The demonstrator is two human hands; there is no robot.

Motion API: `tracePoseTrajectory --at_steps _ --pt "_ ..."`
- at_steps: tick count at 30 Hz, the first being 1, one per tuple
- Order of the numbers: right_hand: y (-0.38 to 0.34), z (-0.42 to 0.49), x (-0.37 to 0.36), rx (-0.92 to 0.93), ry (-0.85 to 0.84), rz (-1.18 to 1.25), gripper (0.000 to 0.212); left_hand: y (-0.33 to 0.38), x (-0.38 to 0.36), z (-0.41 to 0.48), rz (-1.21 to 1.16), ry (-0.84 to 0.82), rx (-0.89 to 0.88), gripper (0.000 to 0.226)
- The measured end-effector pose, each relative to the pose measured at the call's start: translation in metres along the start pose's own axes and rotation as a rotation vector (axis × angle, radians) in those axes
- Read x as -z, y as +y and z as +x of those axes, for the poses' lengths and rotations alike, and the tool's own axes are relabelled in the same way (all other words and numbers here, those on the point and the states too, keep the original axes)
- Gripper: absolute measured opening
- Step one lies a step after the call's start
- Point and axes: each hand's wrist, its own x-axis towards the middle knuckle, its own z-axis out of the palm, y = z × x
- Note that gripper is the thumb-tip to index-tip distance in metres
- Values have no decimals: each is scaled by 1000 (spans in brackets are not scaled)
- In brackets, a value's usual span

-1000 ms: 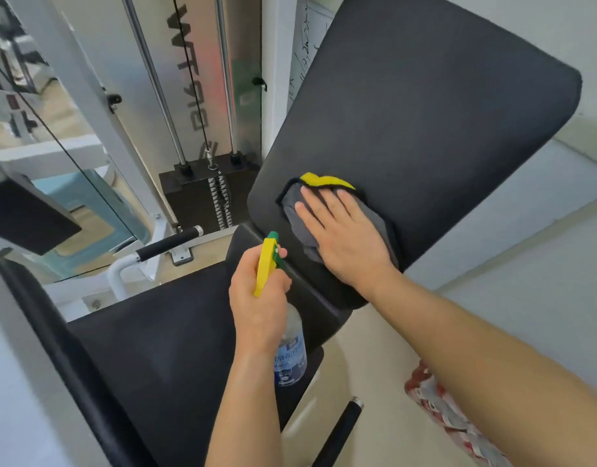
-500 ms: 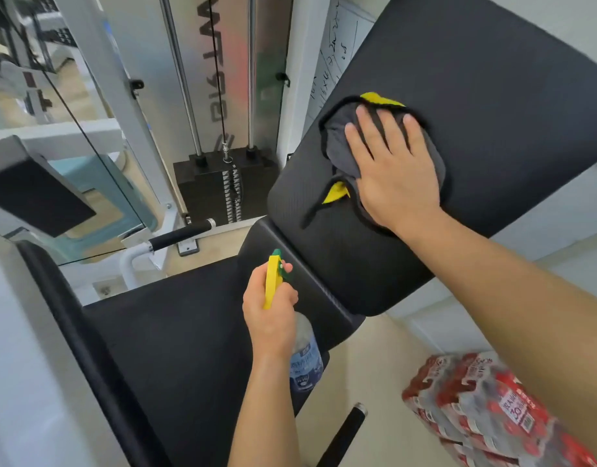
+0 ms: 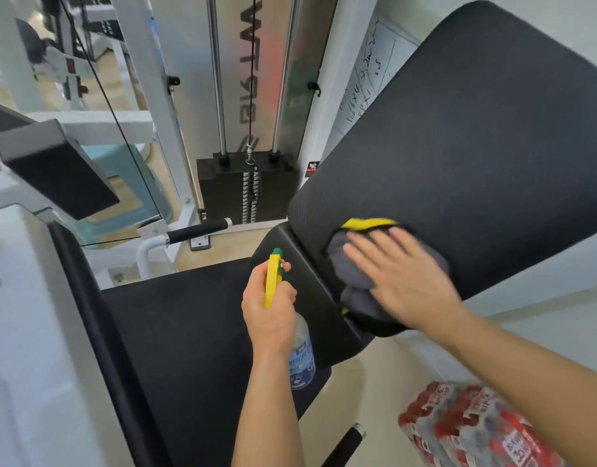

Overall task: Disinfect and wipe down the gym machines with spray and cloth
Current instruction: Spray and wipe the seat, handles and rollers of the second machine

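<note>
Right hand (image 3: 405, 281) lies flat, fingers (image 3: 364, 254) straight and spread, pressing grey cloth (image 3: 351, 274) with yellow edging against the lower part of the tilted black back pad (image 3: 475, 163), near its join with the seat pad (image 3: 189, 332).

Left hand (image 3: 270, 308): fingers curled round the neck of the spray bottle (image 3: 302, 358), yellow-and-green top upward, held over the seat pad. Bottle label is blue and white, print too blurred to read.

Steel panel (image 3: 256, 79) above the weight stack (image 3: 246, 187) carries large sideways lettering, not fully legible. Whiteboard (image 3: 368, 79): handwriting, unreadable. Wrapped bottle pack (image 3: 475, 426) on the floor, red labels, "30" visible.

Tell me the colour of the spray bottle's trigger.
The trigger is yellow; the head view shows it.
</note>
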Motion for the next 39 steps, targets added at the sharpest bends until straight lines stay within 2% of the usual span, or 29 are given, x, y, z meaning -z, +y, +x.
tracePoseTrajectory --at_steps 4,7,10,15,17,19,24,29,33,39 --pt "82 25 39 -296 124 -100 61 3 -7 -5 -48 -92 24 38" --pt "82 63 44 -367 160 -70 61 2 -13 -8 -44 -138 6 40" --pt "53 84 30 -290 164 -41 61 -3 -18 -9 -32 -151 -30 42" --pt "-23 56 -12 6 39 46 59 -15 -5 -9 -53 -182 19 43" --pt "-41 38 -18 35 -24 66 59 -21 3 -10 -94 -197 97 40" --pt "-43 30 -18 -24 -29 73 59 -29 7 -14 -124 -204 163 39" --pt "-21 39 -7 -217 105 83 49 -55 7 -24 -144 -169 270 36" --pt "-4 61 -2 -335 453 103 25 -83 8 -32 -235 -127 409 36" --pt "-5 46 -6 -400 587 186 21 -94 8 -36 -255 -135 498 35" --pt "-18 21 -6 -397 555 262 26 -101 7 -34 -160 -167 489 32"
